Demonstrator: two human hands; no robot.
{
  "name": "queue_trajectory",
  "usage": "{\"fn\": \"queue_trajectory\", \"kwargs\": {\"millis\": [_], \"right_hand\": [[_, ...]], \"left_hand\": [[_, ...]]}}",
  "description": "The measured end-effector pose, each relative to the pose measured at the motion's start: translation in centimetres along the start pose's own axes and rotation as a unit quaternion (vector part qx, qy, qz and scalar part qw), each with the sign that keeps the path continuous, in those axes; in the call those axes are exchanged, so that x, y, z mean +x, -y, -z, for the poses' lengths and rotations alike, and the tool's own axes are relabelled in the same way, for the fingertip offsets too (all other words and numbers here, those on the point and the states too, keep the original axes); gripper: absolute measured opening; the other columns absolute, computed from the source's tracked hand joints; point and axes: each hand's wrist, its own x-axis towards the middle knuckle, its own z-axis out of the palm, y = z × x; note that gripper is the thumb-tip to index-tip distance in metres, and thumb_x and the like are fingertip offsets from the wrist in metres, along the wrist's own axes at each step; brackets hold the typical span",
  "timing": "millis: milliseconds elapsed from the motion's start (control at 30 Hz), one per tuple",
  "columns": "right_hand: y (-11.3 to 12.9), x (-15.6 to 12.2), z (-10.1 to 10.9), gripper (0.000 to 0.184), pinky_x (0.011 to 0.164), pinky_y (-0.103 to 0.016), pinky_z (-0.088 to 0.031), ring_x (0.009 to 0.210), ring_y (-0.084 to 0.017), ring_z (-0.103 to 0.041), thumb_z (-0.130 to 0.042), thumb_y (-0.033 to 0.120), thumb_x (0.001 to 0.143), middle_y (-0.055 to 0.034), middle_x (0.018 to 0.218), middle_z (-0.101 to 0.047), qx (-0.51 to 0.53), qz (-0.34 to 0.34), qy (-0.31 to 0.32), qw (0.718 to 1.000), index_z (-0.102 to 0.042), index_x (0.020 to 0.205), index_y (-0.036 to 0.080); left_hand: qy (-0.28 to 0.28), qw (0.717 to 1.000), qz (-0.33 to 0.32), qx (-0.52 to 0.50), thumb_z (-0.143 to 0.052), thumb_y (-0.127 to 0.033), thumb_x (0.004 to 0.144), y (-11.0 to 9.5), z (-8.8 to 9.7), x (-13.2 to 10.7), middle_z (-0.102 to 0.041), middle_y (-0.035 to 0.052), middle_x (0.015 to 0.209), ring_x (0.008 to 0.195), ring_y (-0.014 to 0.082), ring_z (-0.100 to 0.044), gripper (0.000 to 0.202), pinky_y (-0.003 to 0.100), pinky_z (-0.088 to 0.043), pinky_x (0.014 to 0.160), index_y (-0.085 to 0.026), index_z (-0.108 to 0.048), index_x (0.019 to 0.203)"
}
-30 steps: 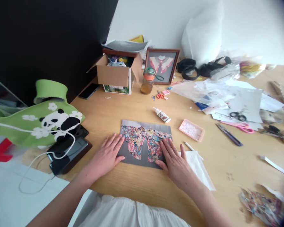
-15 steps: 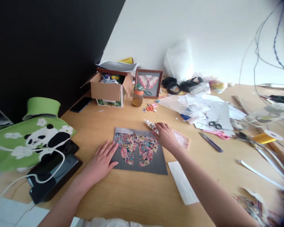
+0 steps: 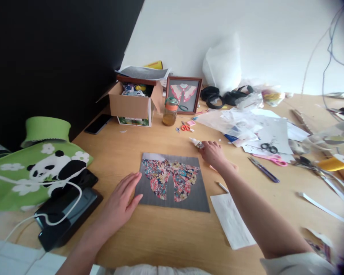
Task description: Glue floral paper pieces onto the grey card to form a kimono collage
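A grey sheet [image 3: 199,191] lies flat on the table with a floral collar-shaped cloth piece [image 3: 183,187] on it. My left hand [image 3: 123,196] is open at the sheet's left edge, fingertips by its corner and thumb spread apart. Beyond the sheet's upper right corner, my right hand [image 3: 215,154] is closed around a small white glue bottle [image 3: 197,143]. The bottle is tilted, its nozzle pointing away to the left. Partly hidden under my right wrist is a pinkish tray [image 3: 233,166]. A white paper strip [image 3: 232,221] and a pale pen-like stick [image 3: 223,187] lie below that arm.
At the back stand an open cardboard box [image 3: 130,106], a lidded jar [image 3: 169,114] and a framed collar [image 3: 186,93]. Orange scissors [image 3: 185,126], pink scissors [image 3: 279,161], a cutter [image 3: 263,170] and papers [image 3: 275,131] lie about. A green panda cover [image 3: 8,187] is at left.
My right hand has moved up and right with the glue bottle, away from the sheet. My left hand has turned slightly onto its side, fingers closer together. The view has shifted a little.
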Motion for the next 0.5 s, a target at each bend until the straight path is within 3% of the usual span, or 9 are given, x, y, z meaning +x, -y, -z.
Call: {"fn": "queue_trajectory", "kwargs": {"millis": [100, 167, 233, 333, 400, 500], "right_hand": [[0.0, -1.2, 0.5, 0.045, 0.09, -0.042, -0.041, 0.114, -0.036, -0.052, -0.048, 0.026, 0.096, -0.0202, 0.123, -0.06, 0.006, 0.001, -0.026, 1.0, -0.048, 0.137, 0.009], [0.5, -2.8, 1.4, 0.051, 0.092, -0.045, -0.042, 0.117, -0.036, -0.05, -0.047, 0.028, 0.097, -0.0211, 0.126, -0.058, 0.04, 0.01, -0.084, 0.996, -0.042, 0.143, 0.007], [1.4, -5.3, 2.6, 0.046, 0.092, -0.045, -0.044, 0.112, -0.035, -0.054, -0.046, 0.031, 0.098, -0.0192, 0.12, -0.061, 0.11, 0.041, -0.159, 0.98, -0.046, 0.139, 0.009], [4.2, -10.4, 4.0, 0.03, 0.086, -0.04, -0.048, 0.098, -0.028, -0.061, -0.048, 0.035, 0.099, -0.0128, 0.104, -0.065, 0.241, 0.128, -0.209, 0.939, -0.057, 0.12, 0.016], [6.8, -13.8, 4.3, 0.021, 0.076, -0.034, -0.049, 0.087, -0.023, -0.062, -0.048, 0.032, 0.1, -0.0087, 0.094, -0.065, 0.32, 0.189, -0.162, 0.914, -0.058, 0.113, 0.018], [11.2, -17.9, 3.8, 0.015, 0.067, -0.03, -0.048, 0.077, -0.019, -0.06, -0.046, 0.023, 0.1, -0.0054, 0.086, -0.062, 0.378, 0.261, -0.081, 0.885, -0.059, 0.105, 0.019]], "left_hand": [[-0.024, 0.997, 0.012, -0.073, -0.049, -0.031, 0.1, -1.7, 1.7, 0.0, -0.06, 0.0075, 0.136, 0.125, 0.0221, -0.058, 0.044, 0.038, -0.05, 0.105, -0.027, -0.044, 0.144], [-0.001, 0.994, 0.005, -0.111, -0.05, -0.03, 0.1, -3.1, 3.4, 0.0, -0.065, 0.0043, 0.13, 0.118, 0.0188, -0.062, 0.038, 0.032, -0.053, 0.1, -0.029, -0.05, 0.138], [0.086, 0.988, -0.024, -0.128, -0.052, -0.032, 0.1, -4.9, 5.7, 0.1, -0.067, -0.0001, 0.126, 0.115, 0.016, -0.064, 0.037, 0.028, -0.054, 0.097, -0.033, -0.051, 0.137], [0.247, 0.952, -0.136, -0.122, -0.061, -0.037, 0.095, -8.2, 9.3, 1.0, -0.066, -0.0042, 0.13, 0.117, 0.0177, -0.063, 0.047, 0.029, -0.053, 0.1, -0.038, -0.049, 0.14], [0.289, 0.928, -0.185, -0.144, -0.055, -0.032, 0.098, -10.3, 11.1, 1.8, -0.071, -0.0056, 0.12, 0.11, 0.0162, -0.066, 0.041, 0.028, -0.053, 0.099, -0.041, -0.052, 0.138], [0.292, 0.925, -0.177, -0.166, -0.046, -0.04, 0.1, -12.2, 12.0, 1.9, -0.073, -0.0035, 0.112, 0.11, 0.0198, -0.066, 0.036, 0.035, -0.055, 0.098, -0.042, -0.056, 0.134]]}}
